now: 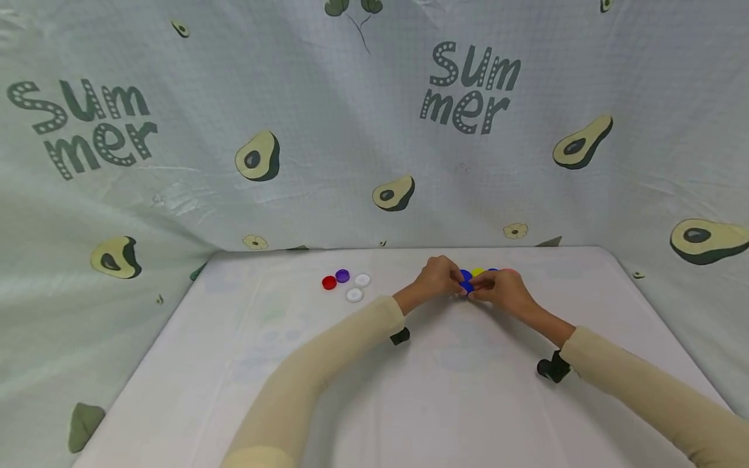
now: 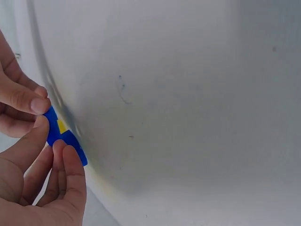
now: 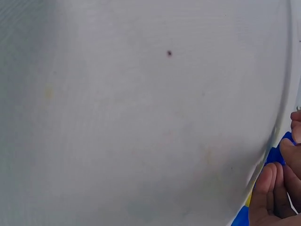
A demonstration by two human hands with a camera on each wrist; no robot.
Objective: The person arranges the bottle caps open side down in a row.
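At the back of the table, a blue round cap [image 1: 466, 286] sits between the fingertips of both hands. My left hand [image 1: 437, 277] pinches it from the left, and my right hand [image 1: 501, 287] pinches it from the right. Right behind it show another blue cap [image 1: 465, 274] and a yellow cap [image 1: 477, 272], partly covered by the fingers. In the left wrist view, fingertips press close around the blue cap [image 2: 52, 134], with a yellow piece [image 2: 62, 126] showing beside it. Only part of the hands and some blue pieces [image 3: 274, 157] enter the right wrist view's edge.
Left of the hands lie a red cap [image 1: 329, 283], a purple cap [image 1: 342, 275] and two white caps [image 1: 354, 295]. A reddish cap [image 1: 508, 270] peeks out behind the right hand. A patterned curtain [image 1: 328, 130] hangs along the back edge of the white table [image 1: 445, 403].
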